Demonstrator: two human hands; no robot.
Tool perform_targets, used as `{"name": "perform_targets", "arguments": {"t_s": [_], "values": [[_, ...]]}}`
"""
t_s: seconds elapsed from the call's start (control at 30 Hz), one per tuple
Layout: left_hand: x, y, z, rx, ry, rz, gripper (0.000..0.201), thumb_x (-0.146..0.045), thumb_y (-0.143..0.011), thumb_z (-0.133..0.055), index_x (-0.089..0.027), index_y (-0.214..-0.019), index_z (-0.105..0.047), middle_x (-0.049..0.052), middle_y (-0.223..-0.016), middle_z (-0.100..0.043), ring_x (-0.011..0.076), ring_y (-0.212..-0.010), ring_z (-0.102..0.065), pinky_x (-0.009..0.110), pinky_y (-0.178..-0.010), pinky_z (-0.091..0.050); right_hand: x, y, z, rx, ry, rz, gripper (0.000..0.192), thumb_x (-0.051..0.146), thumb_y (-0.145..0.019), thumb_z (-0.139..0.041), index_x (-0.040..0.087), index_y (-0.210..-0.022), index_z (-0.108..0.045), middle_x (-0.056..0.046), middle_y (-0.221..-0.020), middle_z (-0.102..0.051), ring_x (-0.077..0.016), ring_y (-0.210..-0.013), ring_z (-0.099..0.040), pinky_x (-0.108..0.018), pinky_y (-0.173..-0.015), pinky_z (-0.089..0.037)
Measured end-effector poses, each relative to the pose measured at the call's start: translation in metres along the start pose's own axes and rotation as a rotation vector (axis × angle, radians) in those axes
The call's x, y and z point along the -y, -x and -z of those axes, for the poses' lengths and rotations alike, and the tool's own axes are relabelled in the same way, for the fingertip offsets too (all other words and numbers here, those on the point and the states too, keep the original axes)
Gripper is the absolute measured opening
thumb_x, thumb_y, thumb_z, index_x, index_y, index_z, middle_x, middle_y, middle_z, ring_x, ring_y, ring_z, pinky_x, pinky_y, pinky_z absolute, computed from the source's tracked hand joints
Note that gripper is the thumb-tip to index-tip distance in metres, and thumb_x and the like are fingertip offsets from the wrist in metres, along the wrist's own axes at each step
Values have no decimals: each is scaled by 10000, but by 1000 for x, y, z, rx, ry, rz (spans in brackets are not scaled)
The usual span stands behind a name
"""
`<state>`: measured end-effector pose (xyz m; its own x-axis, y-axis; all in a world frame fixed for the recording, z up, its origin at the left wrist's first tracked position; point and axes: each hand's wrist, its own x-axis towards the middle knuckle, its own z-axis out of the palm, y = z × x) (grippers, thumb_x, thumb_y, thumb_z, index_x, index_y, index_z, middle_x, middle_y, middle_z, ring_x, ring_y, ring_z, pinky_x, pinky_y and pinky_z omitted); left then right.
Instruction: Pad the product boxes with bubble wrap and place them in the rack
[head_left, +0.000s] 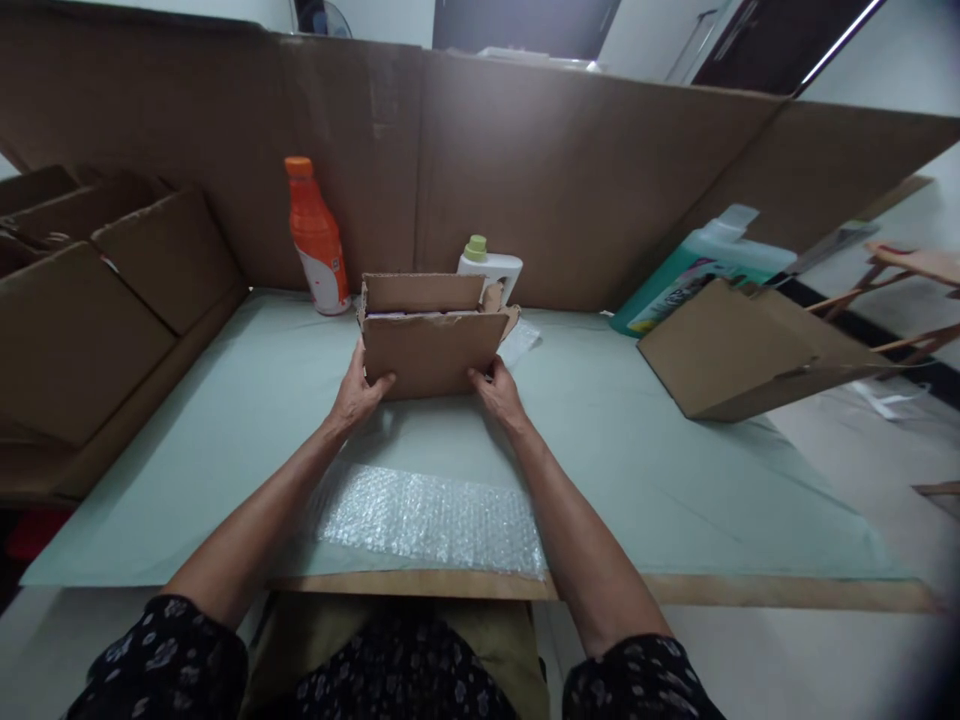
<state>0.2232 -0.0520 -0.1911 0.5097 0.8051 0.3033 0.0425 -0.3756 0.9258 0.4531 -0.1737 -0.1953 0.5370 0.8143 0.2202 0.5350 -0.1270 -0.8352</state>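
Between my two hands is a small cardboard box [435,355] with its top flaps raised; something inside shows only as a thin strip. My left hand [358,392] grips its lower left corner, thumb on the front face. At the lower right corner my right hand [499,392] grips it the same way. Whether the box rests on the table or is slightly lifted, I cannot tell. Nearer to me, a sheet of bubble wrap [431,515] lies flat between my forearms. Behind the box stands a white bottle with a green cap [491,268], partly hidden.
An orange bottle [319,240] stands at the back left against a cardboard wall [562,170]. Larger open cartons [90,330] fill the left side. On the right, a teal liquid jug [690,275] leans behind another cardboard box [720,350]. A pale green cloth [637,480] covers the table.
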Motion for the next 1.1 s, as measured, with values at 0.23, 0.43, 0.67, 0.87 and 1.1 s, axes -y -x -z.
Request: {"name": "perform_targets", "arguments": {"t_s": [0.23, 0.43, 0.67, 0.87, 1.1], "values": [[1, 96, 78, 281, -684, 38, 625, -444, -820, -613, -194, -1388, -531, 154, -1247, -646, 359, -1168, -568, 559, -1013, -444, -15, 137, 69, 171, 182, 1, 469, 483, -751, -726, 194, -1119, -702, -177, -1246, -696, -382, -1201, -615, -597, -1044, -425], [0, 152, 103, 366, -942, -2, 272, -425, -837, -577, -208, -965, -679, 99, -985, -649, 316, -947, -595, 469, -845, -491, -15, 228, 84, 147, 440, 69, 141, 351, -881, -588, 223, -840, -632, -146, -1343, -655, -335, -1260, -586, -524, -994, -471], [-25, 150, 93, 382, -876, 144, 171, -353, -824, -539, -221, -905, -610, 60, -876, -689, 272, -842, -655, 403, -772, -494, 6, 211, 85, -29, -57, -196, 227, 427, -822, -654, 219, -772, -576, -13, -712, -650, -176, -654, -640, -277, -613, -531], [-52, 132, 56, 311, -754, 135, 552, -334, -861, -574, -238, -1395, -471, 43, -960, -700, 238, -825, -658, 376, -774, -517, 8, 171, 105, -246, -163, -196, 330, 438, -743, -731, 203, -951, -629, -10, -760, -653, -154, -660, -611, -274, -601, -514], [-40, 127, 7, 234, -700, -194, 471, -265, -871, -601, -221, -1340, -571, 121, -1186, -656, 295, -1083, -572, 473, -943, -464, -15, 141, 118, -148, -70, -226, 369, 445, -676, -714, 168, -908, -640, 51, -588, -551, -118, -508, -492, -257, -487, -396]]}}
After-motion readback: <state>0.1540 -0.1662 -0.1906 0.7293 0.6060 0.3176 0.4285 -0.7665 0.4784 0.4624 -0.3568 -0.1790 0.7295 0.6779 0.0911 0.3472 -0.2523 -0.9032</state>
